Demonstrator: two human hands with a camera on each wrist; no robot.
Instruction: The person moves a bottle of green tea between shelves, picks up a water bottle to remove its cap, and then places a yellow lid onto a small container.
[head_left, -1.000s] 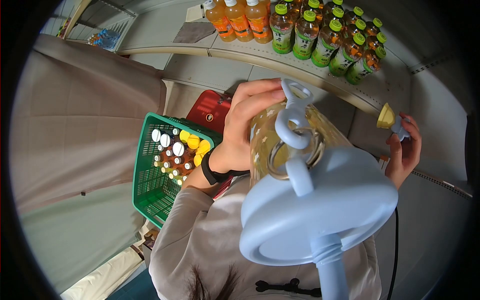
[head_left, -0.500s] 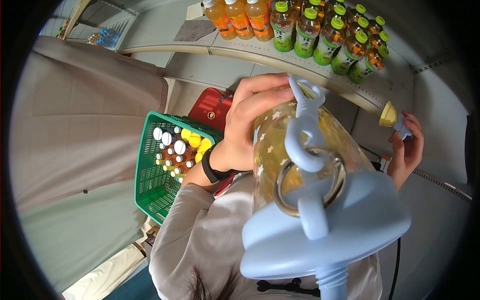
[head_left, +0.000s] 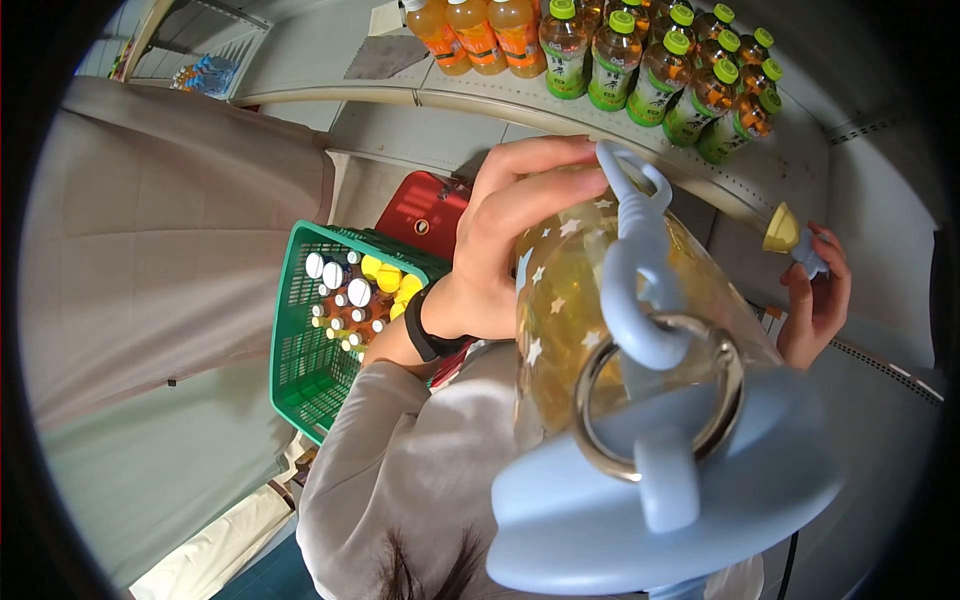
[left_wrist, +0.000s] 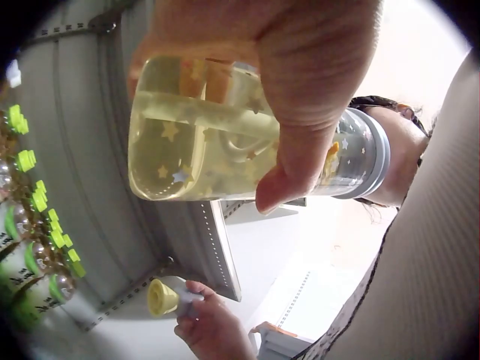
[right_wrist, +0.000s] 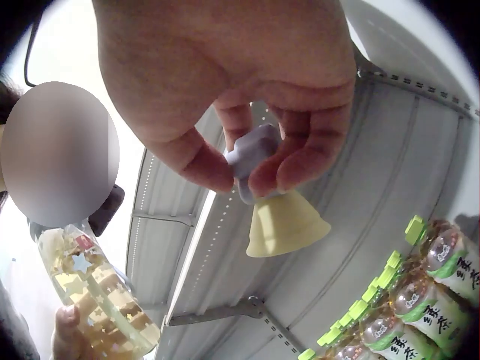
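My left hand (head_left: 490, 240) grips a clear tumbler (head_left: 560, 300) printed with stars and holding yellowish liquid. It is tilted, its pale blue lid (head_left: 590, 540) lowermost in the head view; the left wrist view shows the lid end right at the person's face. A metal ring (head_left: 586, 400) links a pale blue clip (head_left: 632, 240) to the lid. Off to the right, my right hand (head_left: 825, 310) pinches a small piece with a yellow flared end (right_wrist: 285, 226) and a blue-grey stem (right_wrist: 255, 146). The spout is hidden below the head view's edge.
A green basket (head_left: 292, 370) with several capped bottles hangs by the left forearm, beside a red case (head_left: 410, 215). Ahead, a shelf (head_left: 470, 98) carries orange drink bottles (head_left: 475, 40) and green-capped tea bottles (head_left: 615, 65). A curtain (head_left: 190, 220) hangs at the left.
The tumbler has tipped further, its lid moving down and right in the head view until the spout left the frame. My right hand has barely moved, still pinching the yellow-ended piece.
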